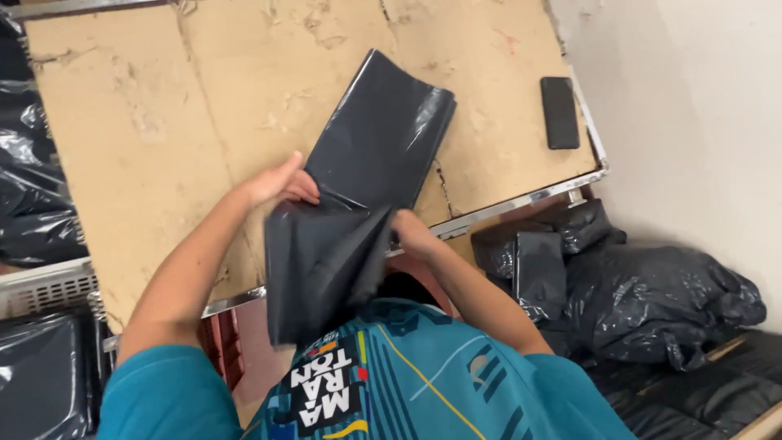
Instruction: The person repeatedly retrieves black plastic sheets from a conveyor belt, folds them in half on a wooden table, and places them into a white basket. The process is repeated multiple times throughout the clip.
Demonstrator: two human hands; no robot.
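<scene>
Gripping black plastic bag point(358, 187), both hands' fingers point(297, 186) closed.

a teal short-sleeved shirt point(423, 383) with darker blue geometric panels, thin yellow lines and white printed lettering, forearms bare.

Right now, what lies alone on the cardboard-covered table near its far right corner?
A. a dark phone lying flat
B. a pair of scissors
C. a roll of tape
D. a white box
A: a dark phone lies flat on the cardboard table top near the right edge, apart from the black plastic bag that the left hand and right hand hold.
</scene>
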